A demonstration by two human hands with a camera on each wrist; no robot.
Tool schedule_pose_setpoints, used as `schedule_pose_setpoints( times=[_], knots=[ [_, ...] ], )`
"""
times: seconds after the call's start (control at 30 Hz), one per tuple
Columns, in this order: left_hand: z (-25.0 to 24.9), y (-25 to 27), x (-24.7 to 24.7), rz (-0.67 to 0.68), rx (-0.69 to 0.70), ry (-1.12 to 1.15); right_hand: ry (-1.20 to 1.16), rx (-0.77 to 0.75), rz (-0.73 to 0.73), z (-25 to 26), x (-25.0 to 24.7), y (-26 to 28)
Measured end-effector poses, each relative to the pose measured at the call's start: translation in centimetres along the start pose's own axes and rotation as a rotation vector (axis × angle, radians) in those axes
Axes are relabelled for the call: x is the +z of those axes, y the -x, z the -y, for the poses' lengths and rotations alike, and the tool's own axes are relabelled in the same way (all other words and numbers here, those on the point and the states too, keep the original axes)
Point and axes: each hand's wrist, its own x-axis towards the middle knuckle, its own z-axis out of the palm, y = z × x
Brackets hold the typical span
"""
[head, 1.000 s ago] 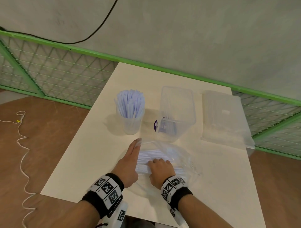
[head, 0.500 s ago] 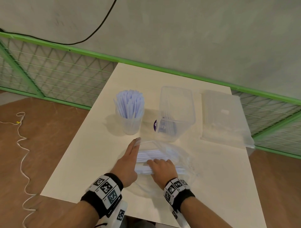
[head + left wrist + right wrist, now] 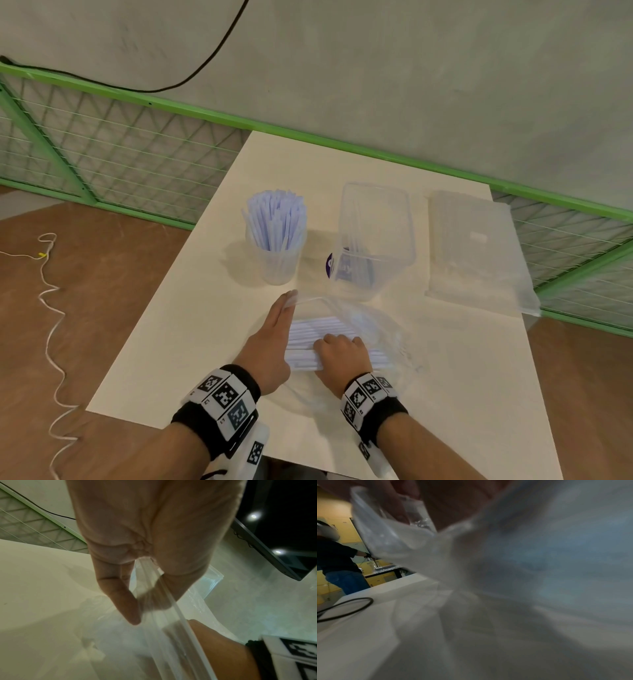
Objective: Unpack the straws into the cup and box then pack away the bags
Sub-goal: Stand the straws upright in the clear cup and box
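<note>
A clear zip bag (image 3: 373, 329) lies open on the table's near middle, with a bundle of white straws (image 3: 318, 329) inside. My left hand (image 3: 289, 298) holds the bag's mouth up at its left edge; the left wrist view shows thumb and fingers (image 3: 130, 609) pinching the zip rim (image 3: 173, 604). My right hand (image 3: 330, 344) is inside the bag, fingers curled over the straws. Behind stand a clear cup (image 3: 276, 263) full of pale straws and a clear box (image 3: 375, 240) holding a few straws. The right wrist view is blurred plastic (image 3: 406, 538).
A second, sealed bag of straws (image 3: 476, 250) lies flat at the table's back right. The white table (image 3: 178, 329) ends close before my wrists. A green mesh fence (image 3: 113, 154) runs behind it. A white cord (image 3: 51, 308) lies on the floor at left.
Hardly anything differs: both hands stay at the bag, and the right hand has shifted only slightly over the straws.
</note>
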Motion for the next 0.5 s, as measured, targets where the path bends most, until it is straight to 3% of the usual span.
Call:
schedule_pose_setpoints(
  times=[0.27,0.5],
  knots=[
    [0.6,0.0,-0.6,-0.011,-0.010,0.016,-0.063,-0.063,0.008,-1.4,-0.7,1.8],
    [1.0,-0.3,-0.7,-0.006,-0.014,0.016,-0.267,-0.053,-0.128,-2.7,-0.9,3.5]
  ],
)
